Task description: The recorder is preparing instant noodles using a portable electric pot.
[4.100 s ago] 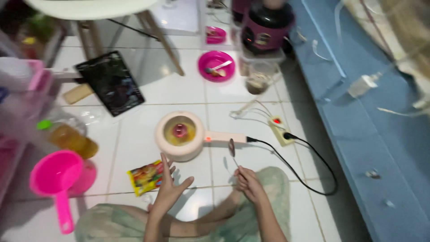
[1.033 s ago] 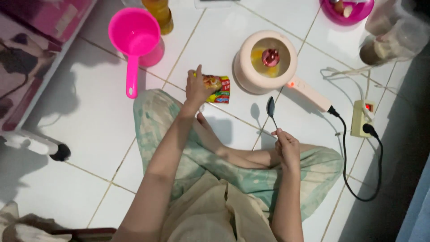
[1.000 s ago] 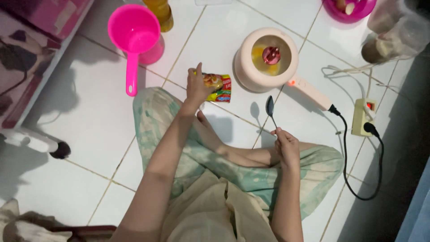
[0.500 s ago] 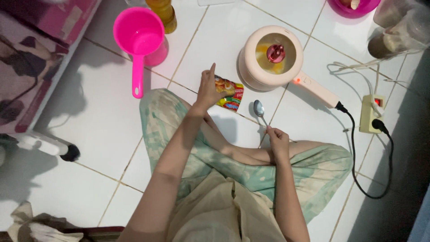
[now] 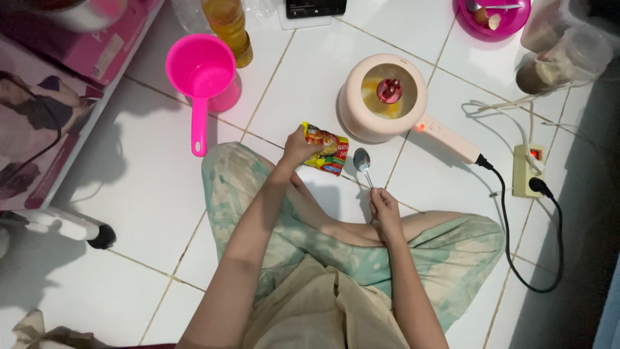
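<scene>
Our left hand [image 5: 296,146] grips the noodle packet [image 5: 325,148] just beside the cream electric pot [image 5: 382,97]; our right hand [image 5: 383,207] pinches a spoon [image 5: 362,161] near that pot.

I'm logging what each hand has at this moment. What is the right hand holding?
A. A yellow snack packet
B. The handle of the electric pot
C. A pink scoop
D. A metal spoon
D: the right hand grips the stem of a metal spoon, bowl pointing up toward the electric pot, while the left hand holds the yellow packet.
</scene>
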